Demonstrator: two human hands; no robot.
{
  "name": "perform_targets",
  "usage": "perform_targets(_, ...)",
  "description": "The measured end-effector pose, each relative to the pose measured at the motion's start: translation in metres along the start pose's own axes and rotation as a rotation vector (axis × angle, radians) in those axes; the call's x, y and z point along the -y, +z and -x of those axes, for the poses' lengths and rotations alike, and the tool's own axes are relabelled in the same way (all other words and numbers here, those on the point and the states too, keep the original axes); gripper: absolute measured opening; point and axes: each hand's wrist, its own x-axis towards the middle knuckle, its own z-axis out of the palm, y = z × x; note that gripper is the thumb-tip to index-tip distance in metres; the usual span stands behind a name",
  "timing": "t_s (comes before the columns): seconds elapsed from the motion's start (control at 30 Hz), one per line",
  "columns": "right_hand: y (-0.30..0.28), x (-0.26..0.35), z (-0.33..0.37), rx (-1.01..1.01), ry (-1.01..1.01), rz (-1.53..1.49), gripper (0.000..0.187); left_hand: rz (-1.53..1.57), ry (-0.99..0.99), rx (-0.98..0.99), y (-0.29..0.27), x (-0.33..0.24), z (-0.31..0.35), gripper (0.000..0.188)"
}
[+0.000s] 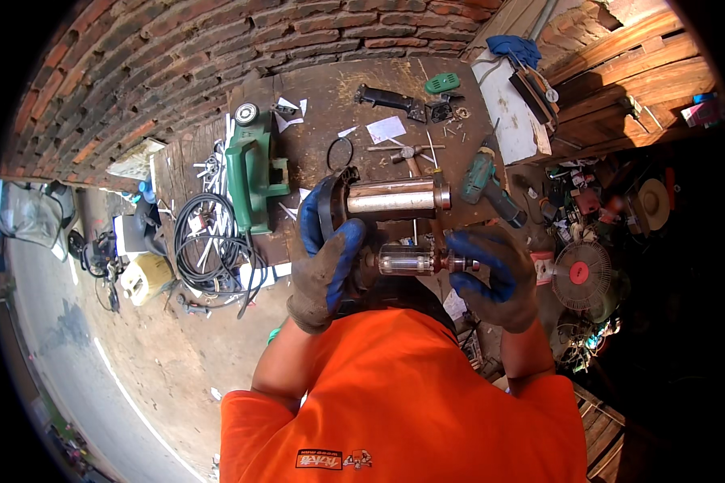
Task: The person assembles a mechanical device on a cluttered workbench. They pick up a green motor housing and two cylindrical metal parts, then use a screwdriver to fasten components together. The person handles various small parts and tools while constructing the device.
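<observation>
The gloved left hand (322, 270) curls round the dark end of a glossy, metal-faced cylinder (395, 200); the right hand (499, 278) pinches the slim tip of a shorter, finely striped rotor (407, 260), near the scuffed wooden bench (318, 90).

A repair workshop; a cordless drill (488, 183) and hammer (406, 153) on a worn workbench (314, 103).

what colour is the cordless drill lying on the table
The cordless drill is teal green with black parts, seen best in the head view.
</observation>
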Motion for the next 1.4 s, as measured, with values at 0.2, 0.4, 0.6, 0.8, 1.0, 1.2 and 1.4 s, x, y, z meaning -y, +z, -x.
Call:
perform_targets(0.2,-0.003,0.002,0.007,0.045,0.377,-0.103,0.063,0.084,-0.012,-0.014,-0.001,0.003,-0.001,0.059)
perform_targets(0.4,-0.001,0.004,-0.002,0.023,0.255,-0.130,0.067,-0.049,0.030,-0.027,0.000,0.007,-0.004,0.059)
perform_targets(0.6,-0.004,-0.002,0.008,0.147,0.221,-0.003,0.065,0.050,0.015,-0.018,0.001,0.006,-0.005,0.058)
perform_targets(0.8,-0.011,-0.002,0.007,0.191,0.381,-0.206,0.058,-0.055,0.063,0.002,-0.011,0.016,-0.008,0.057)
perform_targets(1.0,-0.012,-0.010,0.015,0.265,0.401,-0.114,0.060,-0.440,0.330,0.100,-0.015,0.024,-0.013,0.060)
perform_targets(1.2,-0.006,0.004,0.010,0.018,0.403,-0.316,0.055,-0.043,0.045,0.050,-0.011,0.014,-0.006,0.053)
perform_targets(1.4,-0.022,-0.011,0.014,0.156,0.057,0.105,0.065,-0.159,0.068,0.031,-0.002,0.009,0.001,0.060)
